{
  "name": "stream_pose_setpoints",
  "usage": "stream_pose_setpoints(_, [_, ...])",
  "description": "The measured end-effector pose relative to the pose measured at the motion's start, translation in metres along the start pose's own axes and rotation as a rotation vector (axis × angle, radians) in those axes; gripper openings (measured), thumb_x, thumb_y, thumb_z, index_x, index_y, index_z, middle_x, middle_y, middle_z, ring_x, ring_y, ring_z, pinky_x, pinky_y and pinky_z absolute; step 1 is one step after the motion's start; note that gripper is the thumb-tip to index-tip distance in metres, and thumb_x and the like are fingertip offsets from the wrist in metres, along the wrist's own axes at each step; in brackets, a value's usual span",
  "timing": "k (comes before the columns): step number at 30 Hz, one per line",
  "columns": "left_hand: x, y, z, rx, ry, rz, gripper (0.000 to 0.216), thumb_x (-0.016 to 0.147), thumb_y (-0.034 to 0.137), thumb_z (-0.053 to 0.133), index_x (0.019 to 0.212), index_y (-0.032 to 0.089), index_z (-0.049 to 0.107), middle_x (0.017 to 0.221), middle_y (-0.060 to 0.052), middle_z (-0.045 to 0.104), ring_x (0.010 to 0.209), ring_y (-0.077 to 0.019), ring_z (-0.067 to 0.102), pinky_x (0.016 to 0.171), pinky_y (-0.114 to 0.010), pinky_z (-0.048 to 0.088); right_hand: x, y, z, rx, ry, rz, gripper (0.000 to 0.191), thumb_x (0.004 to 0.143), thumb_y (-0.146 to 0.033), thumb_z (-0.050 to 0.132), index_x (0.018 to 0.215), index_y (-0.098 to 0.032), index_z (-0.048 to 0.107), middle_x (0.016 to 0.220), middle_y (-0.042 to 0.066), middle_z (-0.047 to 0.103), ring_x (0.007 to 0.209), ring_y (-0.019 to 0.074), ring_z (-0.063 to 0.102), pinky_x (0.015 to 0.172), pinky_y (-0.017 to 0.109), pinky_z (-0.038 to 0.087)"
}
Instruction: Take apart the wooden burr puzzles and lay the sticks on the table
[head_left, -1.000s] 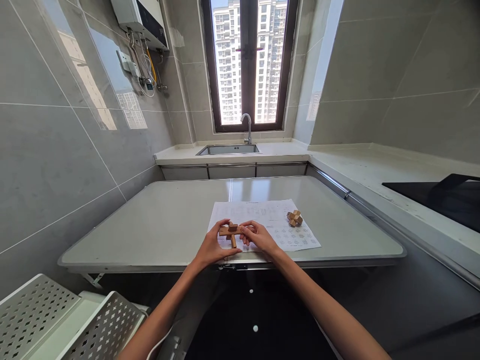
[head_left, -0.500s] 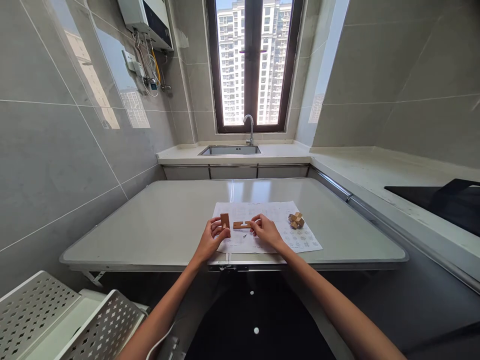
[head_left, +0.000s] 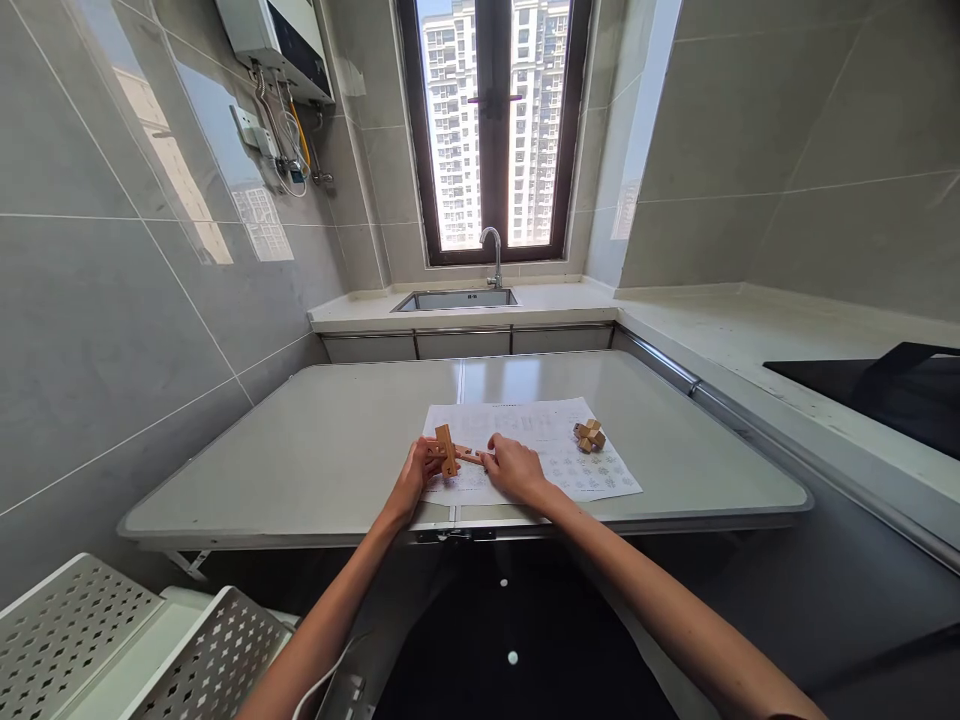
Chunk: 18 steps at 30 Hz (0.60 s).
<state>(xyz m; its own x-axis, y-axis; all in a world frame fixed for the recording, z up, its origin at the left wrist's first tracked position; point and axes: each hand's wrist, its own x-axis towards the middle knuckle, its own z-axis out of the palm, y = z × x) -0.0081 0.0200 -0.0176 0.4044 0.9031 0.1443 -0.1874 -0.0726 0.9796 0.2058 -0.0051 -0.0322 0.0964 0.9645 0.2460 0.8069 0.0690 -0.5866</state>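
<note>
My left hand point(head_left: 411, 482) is closed on a brown wooden puzzle piece point(head_left: 445, 450), a flat block held upright over a printed paper sheet point(head_left: 540, 412). Between the hands lies a slim notched wooden piece point(head_left: 469, 455); its left end meets or passes behind the upright block, I cannot tell which. The fingers of my right hand point(head_left: 516, 468) pinch its right end. To the right, an assembled wooden burr puzzle point(head_left: 589, 436) rests on the sheet, touched by neither hand.
The sheet lies on a pale folding table point(head_left: 337, 440) with a seam down its middle. Beyond are a white counter with a sink point(head_left: 456, 300) and a faucet point(head_left: 493, 256). A black cooktop point(head_left: 862, 385) is at right, a perforated white rack point(head_left: 202, 650) at lower left.
My right hand has brought the notched piece left, up to the upright block. The left hand has turned the block so it now leans slightly. The view has shifted a little.
</note>
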Motion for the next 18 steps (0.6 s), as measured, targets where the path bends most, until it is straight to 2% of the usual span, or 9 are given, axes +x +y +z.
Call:
stream_pose_setpoints(4, [-0.001,0.000,0.001,0.007,0.003,-0.001,0.069,0.093,0.080,0.052,0.120,0.017,0.055,0.122,-0.018,0.077,0.108,-0.0313,0.076,0.106,-0.050,0.051,-0.010,-0.008,-0.010,0.089,0.062,-0.176,0.033,0.104,-0.032,0.056,0.135,-0.022,0.059,0.116,0.012,0.068,0.094,0.0256,0.070,0.083,0.038,0.053])
stream_pose_setpoints(7, [-0.002,0.000,0.002,0.025,0.009,0.016,0.069,0.091,0.080,0.054,0.121,0.018,0.053,0.120,-0.016,0.077,0.113,-0.0310,0.074,0.107,-0.048,0.050,-0.017,-0.019,-0.015,0.179,0.067,-0.371,0.055,0.098,-0.038,0.068,0.149,-0.032,0.051,0.134,0.010,0.059,0.111,0.0251,0.066,0.095,0.039,0.056])
stream_pose_setpoints(9, [-0.004,0.000,0.002,0.042,0.004,0.024,0.068,0.091,0.080,0.056,0.122,0.019,0.053,0.118,-0.014,0.077,0.115,-0.0308,0.074,0.107,-0.047,0.050,-0.018,-0.026,-0.013,0.251,0.083,-0.518,0.062,0.093,-0.037,0.075,0.151,-0.035,0.053,0.143,0.011,0.050,0.123,0.0279,0.060,0.102,0.043,0.055])
stream_pose_setpoints(11, [-0.005,0.001,0.003,0.059,-0.002,0.019,0.069,0.090,0.079,0.058,0.123,0.020,0.052,0.115,-0.013,0.078,0.114,-0.0315,0.074,0.105,-0.048,0.051,-0.015,-0.030,-0.007,0.299,0.106,-0.595,0.055,0.092,-0.032,0.077,0.144,-0.034,0.060,0.145,0.012,0.046,0.127,0.0296,0.057,0.104,0.046,0.054])
stream_pose_setpoints(13, [-0.006,0.002,0.003,0.077,-0.002,0.005,0.070,0.088,0.079,0.061,0.124,0.020,0.050,0.113,-0.013,0.079,0.115,-0.0327,0.074,0.104,-0.049,0.052,-0.011,-0.031,0.001,0.305,0.113,-0.586,0.044,0.092,-0.025,0.077,0.135,-0.030,0.067,0.143,0.013,0.048,0.124,0.0284,0.058,0.103,0.045,0.054])
stream_pose_setpoints(18, [-0.003,0.000,0.001,0.109,0.019,-0.021,0.071,0.087,0.076,0.067,0.124,0.019,0.048,0.116,-0.015,0.078,0.116,-0.0324,0.074,0.106,-0.050,0.051,0.001,-0.026,0.010,0.279,0.068,-0.556,0.038,0.094,-0.021,0.075,0.131,-0.028,0.069,0.135,0.011,0.056,0.112,0.0239,0.064,0.098,0.041,0.054])
